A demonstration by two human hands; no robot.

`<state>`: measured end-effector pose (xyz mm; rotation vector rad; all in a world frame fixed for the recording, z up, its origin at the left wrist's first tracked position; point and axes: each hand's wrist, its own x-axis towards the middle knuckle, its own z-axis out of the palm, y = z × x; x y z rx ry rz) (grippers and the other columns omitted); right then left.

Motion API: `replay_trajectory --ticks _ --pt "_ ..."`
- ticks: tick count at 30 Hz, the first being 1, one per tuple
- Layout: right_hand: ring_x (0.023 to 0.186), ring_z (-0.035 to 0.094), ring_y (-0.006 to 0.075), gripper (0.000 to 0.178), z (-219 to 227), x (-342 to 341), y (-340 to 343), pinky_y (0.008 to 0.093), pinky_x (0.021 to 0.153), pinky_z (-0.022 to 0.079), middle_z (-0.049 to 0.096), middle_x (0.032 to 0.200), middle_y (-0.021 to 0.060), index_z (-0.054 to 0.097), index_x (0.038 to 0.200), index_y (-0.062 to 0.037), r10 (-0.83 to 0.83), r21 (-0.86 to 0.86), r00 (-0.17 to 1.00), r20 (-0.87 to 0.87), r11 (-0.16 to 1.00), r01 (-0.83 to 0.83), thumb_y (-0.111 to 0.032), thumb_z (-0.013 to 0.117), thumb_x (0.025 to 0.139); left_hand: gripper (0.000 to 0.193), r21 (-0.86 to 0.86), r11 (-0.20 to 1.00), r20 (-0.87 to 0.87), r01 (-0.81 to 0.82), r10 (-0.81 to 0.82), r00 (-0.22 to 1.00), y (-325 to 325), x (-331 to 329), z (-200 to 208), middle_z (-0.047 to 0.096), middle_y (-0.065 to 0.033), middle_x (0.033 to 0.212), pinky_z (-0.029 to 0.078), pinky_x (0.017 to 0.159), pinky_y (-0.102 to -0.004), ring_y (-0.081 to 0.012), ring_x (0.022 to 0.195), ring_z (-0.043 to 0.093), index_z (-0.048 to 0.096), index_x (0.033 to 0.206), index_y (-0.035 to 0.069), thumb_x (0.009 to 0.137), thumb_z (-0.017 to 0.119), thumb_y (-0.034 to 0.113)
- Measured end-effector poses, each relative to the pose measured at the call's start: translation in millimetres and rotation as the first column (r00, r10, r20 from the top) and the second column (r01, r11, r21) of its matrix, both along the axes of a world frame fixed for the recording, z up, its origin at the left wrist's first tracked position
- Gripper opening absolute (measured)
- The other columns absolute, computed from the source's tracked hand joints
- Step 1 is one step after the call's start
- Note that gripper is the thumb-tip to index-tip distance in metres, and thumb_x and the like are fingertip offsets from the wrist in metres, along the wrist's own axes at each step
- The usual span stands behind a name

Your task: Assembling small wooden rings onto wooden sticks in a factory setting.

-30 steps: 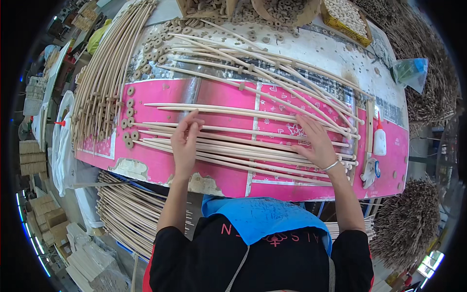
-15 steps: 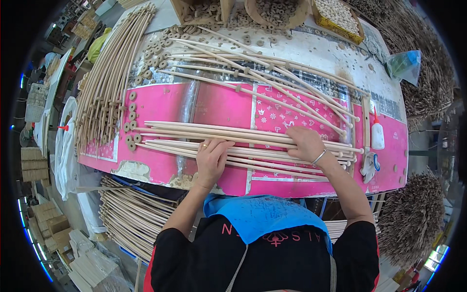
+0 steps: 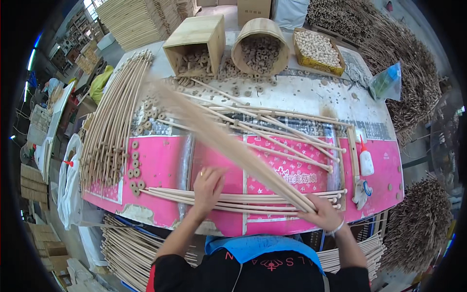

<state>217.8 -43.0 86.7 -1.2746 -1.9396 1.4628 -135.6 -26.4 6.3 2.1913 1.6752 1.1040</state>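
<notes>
My right hand (image 3: 321, 212) is closed around one end of a bundle of thin wooden rods (image 3: 243, 155). The bundle slants up to the far left, raised over the table, its far end smeared by motion. My left hand (image 3: 209, 187) hovers by other pale rods with ball ends (image 3: 272, 198) lying across the pink table cover (image 3: 214, 151); its fingers look stretched out and slightly blurred, with nothing seen in them. Behind the bundle lie crossed rods (image 3: 292, 146), some carrying small wooden rings. More loose rings (image 3: 135, 165) sit left of my left hand.
Many rods with rings (image 3: 114, 112) are heaped at the left. A square wooden box (image 3: 194, 41) and a round bucket (image 3: 260, 39) spill rings at the back, beside a yellow tray of white balls (image 3: 318, 51). A white glue bottle (image 3: 366, 163) stands at the right.
My right hand has lifted a bundle of rods off the row and swung its far end up to the left. The left hand has come away from the rods. The view has tilted up.
</notes>
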Motion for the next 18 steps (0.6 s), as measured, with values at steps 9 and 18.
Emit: replay_trajectory --ticks 9,18 --pt "0.052 0.055 0.012 0.022 -45 38 -61 0.0242 0.049 0.046 0.056 0.067 0.0047 0.054 0.106 0.0009 -0.713 -0.516 0.673 -0.199 0.66 0.546 -0.01 0.065 0.089 0.035 0.005 1.0 -0.095 -0.023 0.023 0.995 285 2 -3 0.06 -0.0079 0.119 0.047 0.092 -0.0433 -0.0329 0.108 0.057 0.066 0.111 0.011 0.076 0.073 0.011" --pt "0.053 0.055 0.0111 0.022 -64 40 -57 0.0237 0.049 0.045 0.057 0.068 0.0038 0.057 0.105 0.0022 -0.758 -0.601 0.633 -0.158 0.583 0.547 -0.009 0.066 0.088 0.036 -0.339 0.941 -0.263 0.013 -0.107 0.959 352 4 -36 0.062 -0.0075 0.106 0.051 0.085 -0.0409 -0.0292 0.1 0.062 0.07 0.101 0.015 0.066 0.078 0.011"
